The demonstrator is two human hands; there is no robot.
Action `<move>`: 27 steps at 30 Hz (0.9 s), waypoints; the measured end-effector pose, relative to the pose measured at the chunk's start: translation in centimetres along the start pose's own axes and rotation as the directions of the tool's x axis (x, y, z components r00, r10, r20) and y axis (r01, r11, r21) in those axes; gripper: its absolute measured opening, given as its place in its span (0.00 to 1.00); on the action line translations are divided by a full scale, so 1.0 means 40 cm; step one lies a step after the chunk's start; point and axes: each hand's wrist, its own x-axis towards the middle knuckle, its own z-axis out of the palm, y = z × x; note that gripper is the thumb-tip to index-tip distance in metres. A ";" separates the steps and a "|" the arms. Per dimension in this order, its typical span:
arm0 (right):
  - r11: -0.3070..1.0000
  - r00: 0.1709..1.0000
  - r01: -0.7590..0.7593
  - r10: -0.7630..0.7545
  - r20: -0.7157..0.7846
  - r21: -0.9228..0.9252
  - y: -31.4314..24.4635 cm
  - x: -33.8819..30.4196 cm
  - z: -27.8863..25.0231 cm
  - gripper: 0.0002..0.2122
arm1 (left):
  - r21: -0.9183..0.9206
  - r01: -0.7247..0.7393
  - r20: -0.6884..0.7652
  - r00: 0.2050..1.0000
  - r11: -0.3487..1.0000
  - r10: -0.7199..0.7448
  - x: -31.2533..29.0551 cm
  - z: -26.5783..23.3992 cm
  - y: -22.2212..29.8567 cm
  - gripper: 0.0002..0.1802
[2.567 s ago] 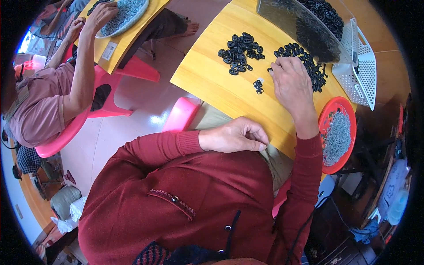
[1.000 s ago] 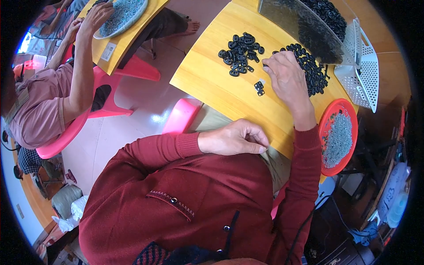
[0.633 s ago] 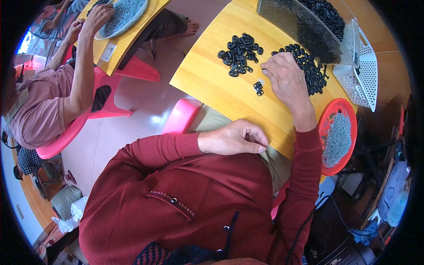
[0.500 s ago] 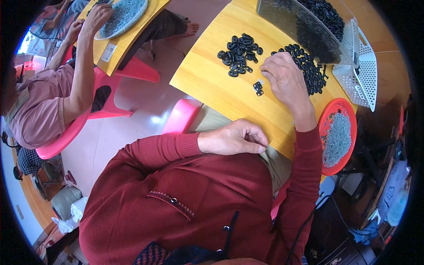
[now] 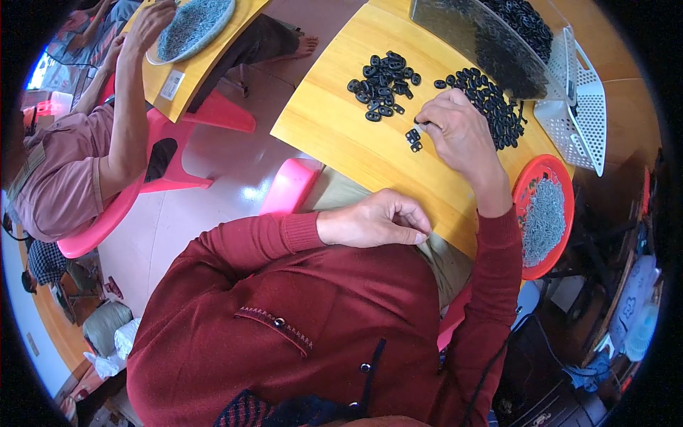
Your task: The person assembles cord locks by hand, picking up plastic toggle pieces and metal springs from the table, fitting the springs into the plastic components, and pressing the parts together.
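My right hand (image 5: 459, 132) is above the yellow table, thumb and fingers pinching a small black plastic piece (image 5: 418, 125), mostly hidden by the fingertips. Right beside it lies a tiny group of black pieces with holes (image 5: 413, 140). A pile of black two-holed oval pieces (image 5: 384, 84) sits farther left. Another spread of black pieces (image 5: 491, 107) lies behind and right of this hand. My left hand (image 5: 377, 219) rests low at the table's near edge, over my lap. Its fingers are curled, with thumb and index tips close together; whatever they may hold is hidden.
A red basket (image 5: 521, 199) of small silvery metal parts stands at the right. Behind are a translucent bin (image 5: 484, 50) with black pieces and a white perforated basket (image 5: 590, 132). To the left, another person works at a second yellow table (image 5: 160, 107) bearing a basin of metal parts.
My right hand has shifted slightly left and nearer, and a black piece now shows at its fingertips beside the tiny group. My left hand stays put.
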 end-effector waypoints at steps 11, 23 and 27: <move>1.000 0.998 0.013 -0.013 -0.054 -0.002 -0.024 0.012 -0.013 0.07 | 0.020 0.003 -0.012 1.000 1.000 -0.003 0.000 0.000 0.005 0.08; 0.983 0.997 -0.012 -0.002 -0.076 -0.185 -0.007 0.043 0.020 0.12 | 0.016 0.023 -0.001 1.000 1.000 -0.023 -0.001 -0.003 0.007 0.08; 0.987 0.997 -0.035 0.024 -0.070 -0.158 -0.010 0.043 0.021 0.11 | 0.014 0.021 0.001 1.000 1.000 -0.021 0.000 -0.003 0.007 0.08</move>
